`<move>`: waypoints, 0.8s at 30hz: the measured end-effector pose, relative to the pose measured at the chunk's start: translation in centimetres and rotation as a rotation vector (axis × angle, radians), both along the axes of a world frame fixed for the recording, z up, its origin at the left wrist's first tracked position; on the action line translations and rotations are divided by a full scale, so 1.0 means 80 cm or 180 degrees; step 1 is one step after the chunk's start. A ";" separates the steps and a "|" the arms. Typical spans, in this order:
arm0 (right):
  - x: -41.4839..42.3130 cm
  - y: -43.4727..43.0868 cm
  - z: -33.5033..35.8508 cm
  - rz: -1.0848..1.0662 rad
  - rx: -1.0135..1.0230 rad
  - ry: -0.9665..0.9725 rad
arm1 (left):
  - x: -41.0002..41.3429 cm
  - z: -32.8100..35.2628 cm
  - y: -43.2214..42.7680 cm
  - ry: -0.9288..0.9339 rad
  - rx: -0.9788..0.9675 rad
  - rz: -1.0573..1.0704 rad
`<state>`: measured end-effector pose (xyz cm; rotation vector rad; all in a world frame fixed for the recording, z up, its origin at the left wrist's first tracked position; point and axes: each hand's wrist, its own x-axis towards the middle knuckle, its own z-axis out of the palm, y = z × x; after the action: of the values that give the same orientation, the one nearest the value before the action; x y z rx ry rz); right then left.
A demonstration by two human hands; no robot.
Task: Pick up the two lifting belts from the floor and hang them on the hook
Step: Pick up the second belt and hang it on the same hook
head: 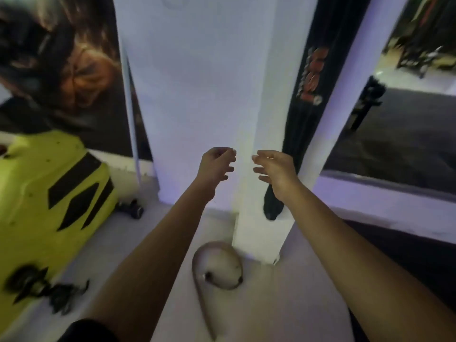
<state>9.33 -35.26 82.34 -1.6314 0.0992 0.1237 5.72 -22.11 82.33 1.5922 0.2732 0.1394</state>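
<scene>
A black lifting belt [309, 95] with red markings hangs down the right face of the white pillar [209, 95]; its lower end reaches almost to the floor behind my right wrist. A pale curled belt [217, 265] lies on the floor at the pillar's base, one strap end trailing toward me. My left hand [216, 166] and my right hand [274, 169] are raised side by side in front of the pillar, above the pale belt. Both have fingers apart and hold nothing. The hook is out of sight.
A yellow-green machine cover [49, 206] with black markings fills the left. A poster [61, 70] covers the wall behind it. A small black item [132, 208] lies by the pillar's left foot. A dark mat [407, 255] spreads on the right.
</scene>
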 end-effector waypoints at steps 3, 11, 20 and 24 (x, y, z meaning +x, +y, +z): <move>0.007 0.047 -0.074 0.0158 -0.0084 0.0387 | 0.004 -0.069 0.046 0.0350 -0.0044 0.0135; 0.060 0.157 -0.323 0.0022 -0.0327 0.1418 | 0.058 -0.306 0.154 0.1371 -0.0313 0.0354; 0.117 0.182 -0.704 0.0192 -0.1150 0.2071 | 0.084 -0.682 0.169 0.2764 -0.1006 0.0784; 0.130 0.177 -0.870 0.0637 -0.1647 0.2038 | 0.097 -0.852 0.152 0.3046 -0.1330 0.1140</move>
<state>19.73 -21.12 12.77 -2.0590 0.4901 0.8307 13.46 -9.95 14.21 1.0780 1.2451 -0.4013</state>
